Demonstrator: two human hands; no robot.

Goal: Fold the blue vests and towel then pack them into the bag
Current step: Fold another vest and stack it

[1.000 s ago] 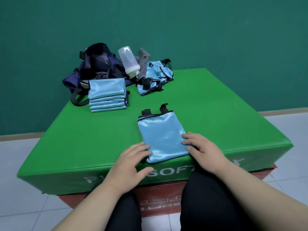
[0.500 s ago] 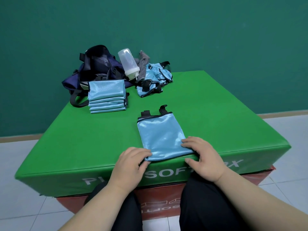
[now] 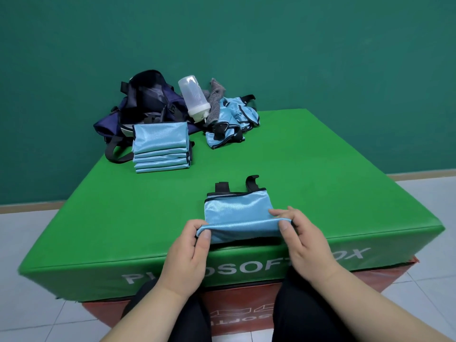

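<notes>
At lower centre, the left hand (image 3: pixel 188 245) and right hand (image 3: pixel 302 234) each pinch a near corner of the shiny light-blue folded vest (image 3: pixel 238 209), lifting its edge off the green padded box (image 3: pixel 320 181). Toward the upper left lie a stack of folded blue vests (image 3: pixel 160 146) and the open navy duffel bag (image 3: pixel 148 102).

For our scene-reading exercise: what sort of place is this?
Probably a gym or sports hall: a padded green plyo box serves as table, holding folded blue training vests, a dark sports bag and a shaker bottle.
</notes>
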